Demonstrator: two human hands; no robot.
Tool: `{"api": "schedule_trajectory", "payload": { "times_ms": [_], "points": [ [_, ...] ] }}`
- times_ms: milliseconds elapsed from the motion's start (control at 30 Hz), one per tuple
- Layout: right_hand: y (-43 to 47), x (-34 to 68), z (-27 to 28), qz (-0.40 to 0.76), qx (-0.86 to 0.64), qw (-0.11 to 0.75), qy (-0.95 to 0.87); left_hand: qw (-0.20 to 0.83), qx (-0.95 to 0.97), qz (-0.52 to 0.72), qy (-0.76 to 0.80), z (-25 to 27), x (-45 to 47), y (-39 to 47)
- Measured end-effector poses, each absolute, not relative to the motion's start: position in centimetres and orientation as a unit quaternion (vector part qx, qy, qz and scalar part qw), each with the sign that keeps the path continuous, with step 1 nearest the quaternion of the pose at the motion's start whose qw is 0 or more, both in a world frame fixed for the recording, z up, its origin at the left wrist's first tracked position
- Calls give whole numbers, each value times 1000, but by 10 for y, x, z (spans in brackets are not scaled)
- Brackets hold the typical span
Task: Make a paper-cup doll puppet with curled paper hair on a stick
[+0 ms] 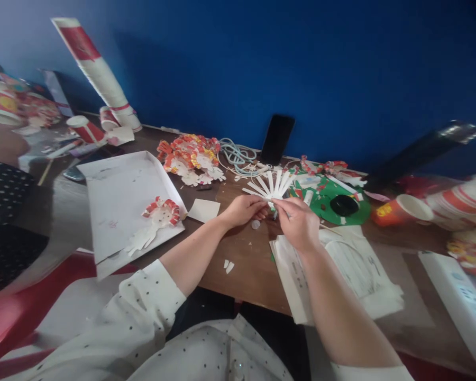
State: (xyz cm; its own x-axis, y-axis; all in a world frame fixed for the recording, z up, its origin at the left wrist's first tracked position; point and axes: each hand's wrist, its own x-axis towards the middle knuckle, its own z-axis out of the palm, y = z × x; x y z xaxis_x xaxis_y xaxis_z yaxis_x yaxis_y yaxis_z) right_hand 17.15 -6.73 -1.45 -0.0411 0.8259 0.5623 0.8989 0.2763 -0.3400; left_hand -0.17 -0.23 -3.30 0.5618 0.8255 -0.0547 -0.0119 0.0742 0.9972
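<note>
A white paper cutout [276, 185] with several strips fanned outward is pinched between my two hands above the brown table [246, 264]. My left hand [244, 210] grips its lower left side, fingers curled in. On the lower right side, my right hand [299, 221] has thumb and forefinger closed on the cutout's base. Its base is partly hidden by my fingers. Small white paper scraps [229, 266] lie on the table nearer to me, and a small clear round piece [255, 224] sits just below my hands.
Red-and-white paper crafts [190, 153] are heaped behind a white box lid [119, 185]. A phone [277, 138] leans on the blue wall beside a coiled cable [236, 153]. To the right are a green sheet [321, 193], papers [353, 264] and stacked cups [464, 201]. Someone's dark dotted clothing [6, 211] shows left.
</note>
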Motion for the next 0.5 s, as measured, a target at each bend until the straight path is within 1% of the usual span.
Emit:
{"api": "schedule_trajectory", "payload": {
  "times_ms": [133, 500],
  "points": [
    [-67, 171, -14, -80, -595, 334, -726, 648, 603, 319, 338, -33, -3, -3],
    [-69, 175, -7, -103, -565, 296, -763, 647, 593, 332, 345, -27, -2, -4]
  ]
}}
